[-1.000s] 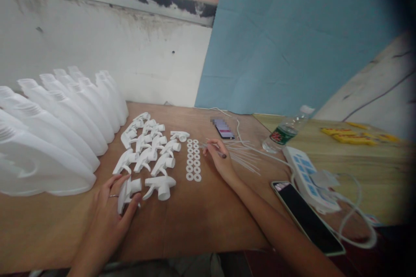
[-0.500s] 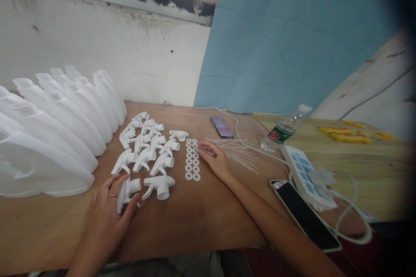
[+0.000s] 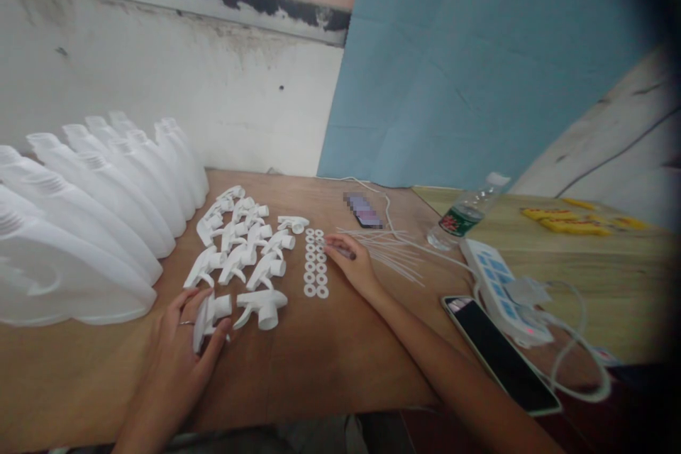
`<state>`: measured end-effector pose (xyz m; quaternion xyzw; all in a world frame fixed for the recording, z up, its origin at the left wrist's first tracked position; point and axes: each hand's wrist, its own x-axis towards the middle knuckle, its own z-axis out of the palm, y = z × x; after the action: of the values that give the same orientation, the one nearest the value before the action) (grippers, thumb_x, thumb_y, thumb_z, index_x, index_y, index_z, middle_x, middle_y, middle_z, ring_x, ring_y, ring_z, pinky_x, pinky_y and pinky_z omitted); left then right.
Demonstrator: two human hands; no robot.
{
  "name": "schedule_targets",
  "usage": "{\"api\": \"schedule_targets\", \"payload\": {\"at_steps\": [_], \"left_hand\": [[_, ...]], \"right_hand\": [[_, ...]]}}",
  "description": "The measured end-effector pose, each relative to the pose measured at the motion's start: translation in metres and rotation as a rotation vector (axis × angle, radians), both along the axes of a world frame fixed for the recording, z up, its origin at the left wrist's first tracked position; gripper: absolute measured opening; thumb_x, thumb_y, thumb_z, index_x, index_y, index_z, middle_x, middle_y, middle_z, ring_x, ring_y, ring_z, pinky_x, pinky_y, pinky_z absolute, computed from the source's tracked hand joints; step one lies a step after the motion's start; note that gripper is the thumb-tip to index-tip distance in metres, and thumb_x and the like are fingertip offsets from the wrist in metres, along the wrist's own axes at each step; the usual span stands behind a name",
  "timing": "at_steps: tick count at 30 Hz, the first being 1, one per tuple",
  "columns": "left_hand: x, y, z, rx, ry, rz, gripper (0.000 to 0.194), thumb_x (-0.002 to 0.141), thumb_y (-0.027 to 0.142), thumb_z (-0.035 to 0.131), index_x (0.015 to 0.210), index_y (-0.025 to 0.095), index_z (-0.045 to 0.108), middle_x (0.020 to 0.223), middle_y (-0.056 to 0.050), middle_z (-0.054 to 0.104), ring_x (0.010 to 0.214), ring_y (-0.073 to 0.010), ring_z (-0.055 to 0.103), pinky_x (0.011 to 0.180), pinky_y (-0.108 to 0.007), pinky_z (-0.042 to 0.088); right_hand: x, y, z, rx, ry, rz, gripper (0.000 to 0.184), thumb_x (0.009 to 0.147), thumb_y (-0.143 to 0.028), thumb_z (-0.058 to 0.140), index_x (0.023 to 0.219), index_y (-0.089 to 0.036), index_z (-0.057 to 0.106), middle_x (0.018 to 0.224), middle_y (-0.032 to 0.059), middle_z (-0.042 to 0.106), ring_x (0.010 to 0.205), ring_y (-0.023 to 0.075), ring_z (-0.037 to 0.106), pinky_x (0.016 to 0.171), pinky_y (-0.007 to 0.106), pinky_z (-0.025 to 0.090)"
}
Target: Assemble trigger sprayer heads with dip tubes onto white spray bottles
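My left hand is closed around a white trigger sprayer head, with fingers behind it and the thumb at its front. Another sprayer head lies just to the right of that hand. Several more sprayer heads rest in rows beyond. My right hand lies low at the right side of two columns of white ring washers. Its fingertips are at the edge of the upper washers, thumb and forefinger slightly apart; whether they touch a washer is hard to see.
Several white bottles without caps stand at the left. Thin white tubes lie right of my right hand, near a phone. Farther right are a water bottle, a power strip with cables, another phone and yellow packets.
Both hands stay almost where they were, the left still holding the sprayer head. The whole view has shifted very slightly.
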<state>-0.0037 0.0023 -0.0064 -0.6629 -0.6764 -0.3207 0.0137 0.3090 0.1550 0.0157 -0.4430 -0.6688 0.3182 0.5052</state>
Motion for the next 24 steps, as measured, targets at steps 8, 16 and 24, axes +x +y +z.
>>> {"api": "schedule_targets", "payload": {"at_steps": [8, 16, 24], "left_hand": [[0.0001, 0.0004, -0.001, 0.001, -0.015, 0.001, 0.059, 0.087, 0.06, 0.045, 0.127, 0.018, 0.051, 0.128, -0.013, 0.048, 0.12, -0.0327, 0.047, 0.102, -0.052, 0.04], [0.004, -0.0017, 0.0043, -0.001, -0.027, -0.004, 0.057, 0.088, 0.057, 0.044, 0.129, 0.018, 0.049, 0.127, -0.013, 0.048, 0.119, -0.0321, 0.047, 0.102, -0.052, 0.039], [0.0039, -0.0024, 0.0055, -0.013, -0.026, -0.004, 0.058, 0.087, 0.057, 0.045, 0.129, 0.018, 0.05, 0.129, -0.013, 0.048, 0.12, -0.0329, 0.045, 0.102, -0.052, 0.039]], "right_hand": [[-0.0002, 0.0037, 0.0035, 0.125, -0.07, -0.071, 0.023, 0.084, -0.039, 0.065, 0.1, -0.023, 0.071, 0.105, 0.0071, 0.07, 0.101, 0.0246, 0.063, 0.092, 0.04, 0.048], [-0.0034, 0.0095, 0.0059, 0.148, -0.079, -0.106, 0.02, 0.085, -0.036, 0.061, 0.095, -0.023, 0.072, 0.1, 0.0069, 0.07, 0.096, 0.0241, 0.064, 0.087, 0.038, 0.049], [-0.0042, 0.0078, 0.0065, 0.167, -0.091, -0.061, 0.018, 0.085, -0.035, 0.06, 0.093, -0.024, 0.073, 0.099, 0.0061, 0.07, 0.096, 0.0235, 0.063, 0.09, 0.039, 0.048]]}}
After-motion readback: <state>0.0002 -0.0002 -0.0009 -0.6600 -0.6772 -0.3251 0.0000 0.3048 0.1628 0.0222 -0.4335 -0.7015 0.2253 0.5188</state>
